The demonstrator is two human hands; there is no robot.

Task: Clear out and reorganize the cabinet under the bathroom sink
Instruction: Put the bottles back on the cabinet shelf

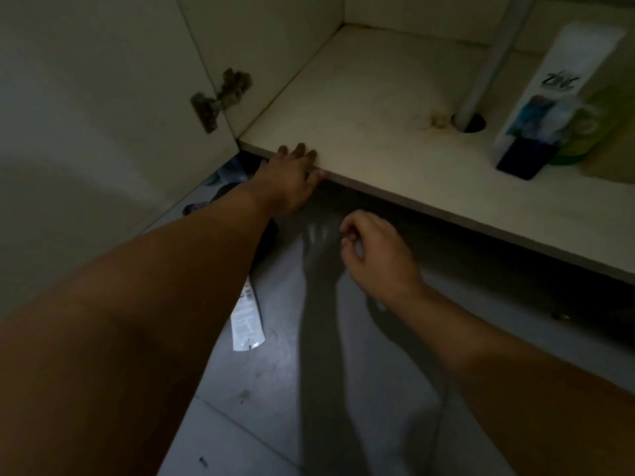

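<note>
The cabinet's pale bottom shelf [360,108] lies bare on its left part. My left hand [292,180] rests on the shelf's front edge near the left corner, fingers over the top and thumb below the lip. My right hand [374,255] hovers in front of and below the shelf edge with its fingers curled; nothing shows in it. On the right of the shelf stands a tall white box [553,101] with dark lettering, and a green pouch [591,121] leans behind it.
A grey drain pipe [491,60] drops through a hole [476,123] in the shelf. The open cabinet door [96,108] with its rusty hinge [221,97] stands at left. On the tiled floor [275,389] lie a white sachet [245,319] and dark items [226,187] under the cabinet.
</note>
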